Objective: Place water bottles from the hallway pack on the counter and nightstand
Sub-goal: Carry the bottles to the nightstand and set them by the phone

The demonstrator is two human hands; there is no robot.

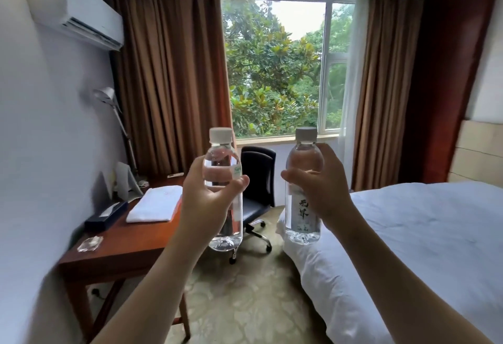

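Observation:
I hold two clear water bottles with white caps upright in front of me, at about chest height. My left hand (209, 196) grips the left water bottle (221, 158) around its middle. My right hand (318, 183) grips the right water bottle (300, 218) near its shoulder; black characters show on its label. Both bottles look full. They hang in the air between the wooden desk (122, 251) on the left and the bed (408, 234) on the right. No nightstand or hallway pack is in view.
On the desk lie a folded white towel (155, 204), a dark tissue box (106, 215) and a glass ashtray (89, 244). A black office chair (255, 180) stands ahead on the patterned carpet. Brown curtains frame the window; an air conditioner hangs upper left.

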